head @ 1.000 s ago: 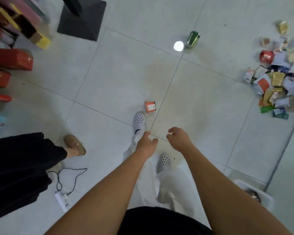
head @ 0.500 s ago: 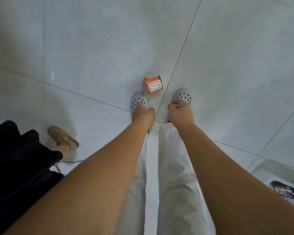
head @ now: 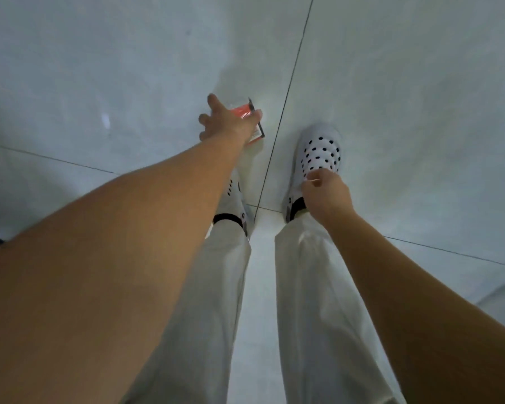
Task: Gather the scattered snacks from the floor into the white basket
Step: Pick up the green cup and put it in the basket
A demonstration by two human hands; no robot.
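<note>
**A:** Where's the snack?

**B:** An orange packet (head: 242, 110) lies on the floor (head: 129, 83) right under the left hand (head: 228, 123). The fingers are spread over it, and I see no closed grip.

**A:** And the right hand (head: 327, 196)?

**B:** Loosely curled and holding nothing, off to the packet's right.

**A:** Progress?

**B:** The basket is out of view. I judge the packet isn't lifted yet, so grasping, carrying and dropping it in remain.

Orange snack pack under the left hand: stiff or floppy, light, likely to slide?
Probably light: the left hand spans most of the orange snack pack. Its straight dark edge suggests a fairly stiff pack, though blur hides detail. On the glossy tile floor it may skid if nudged rather than gripped.
</note>
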